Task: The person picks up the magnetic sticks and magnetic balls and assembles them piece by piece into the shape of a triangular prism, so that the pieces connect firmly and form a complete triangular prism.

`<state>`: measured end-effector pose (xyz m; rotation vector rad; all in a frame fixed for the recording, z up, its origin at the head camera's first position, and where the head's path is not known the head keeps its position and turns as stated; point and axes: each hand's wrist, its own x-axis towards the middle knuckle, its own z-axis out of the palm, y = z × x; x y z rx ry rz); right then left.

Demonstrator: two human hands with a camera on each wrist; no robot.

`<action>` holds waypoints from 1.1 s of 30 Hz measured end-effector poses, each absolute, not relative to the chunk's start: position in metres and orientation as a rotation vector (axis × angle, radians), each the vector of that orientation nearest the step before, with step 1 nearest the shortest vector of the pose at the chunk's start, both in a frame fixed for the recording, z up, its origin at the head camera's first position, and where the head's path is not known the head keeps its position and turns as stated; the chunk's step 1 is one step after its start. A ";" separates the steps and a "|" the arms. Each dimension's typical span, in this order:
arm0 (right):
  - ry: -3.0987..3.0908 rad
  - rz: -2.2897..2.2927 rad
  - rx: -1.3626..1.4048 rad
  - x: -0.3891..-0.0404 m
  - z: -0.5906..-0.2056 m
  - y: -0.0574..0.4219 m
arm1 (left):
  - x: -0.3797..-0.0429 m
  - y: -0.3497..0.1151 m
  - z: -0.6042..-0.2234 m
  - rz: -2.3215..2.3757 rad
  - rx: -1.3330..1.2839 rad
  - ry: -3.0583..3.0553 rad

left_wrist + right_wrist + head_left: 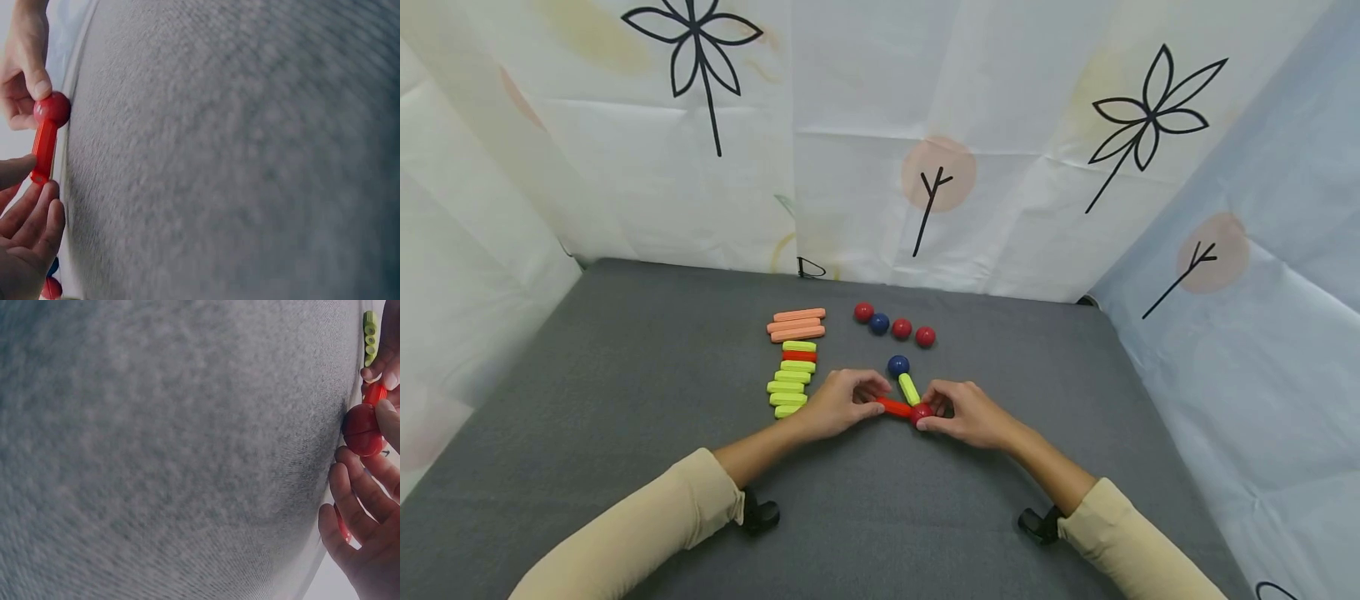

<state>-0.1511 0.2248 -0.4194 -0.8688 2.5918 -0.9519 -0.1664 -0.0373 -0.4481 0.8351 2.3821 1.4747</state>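
Note:
My left hand (838,406) pinches the free end of a short red ridged rod (895,407) between thumb and fingers. At the rod's other end sits a red ball (922,416), which the right hand (970,414) holds with thumb and fingertips. In the left wrist view the red rod (44,147) runs straight into the red ball (52,109). A yellow-green rod (909,388) reaches from the red ball to a blue ball (898,366) farther back. The right wrist view shows a seam line across the red ball (362,430).
Left of the hands, several yellow-green rods (790,387) lie in a column with one red rod (799,356) among them. Three orange rods (797,324) lie behind it. Three red balls (902,328) and a blue ball (879,323) stand toward the back of the grey table (647,375).

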 end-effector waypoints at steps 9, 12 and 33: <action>2.579 -0.945 -0.877 -0.151 -0.419 0.226 | -0.158 -0.073 -0.440 1.487 0.820 2.410; 2.568 -0.950 -0.881 -0.151 -0.419 0.228 | -0.152 -0.094 -0.436 1.484 0.847 2.485; 2.554 -0.982 -0.896 -0.152 -0.419 0.229 | -0.134 -0.165 -0.444 1.192 0.971 2.767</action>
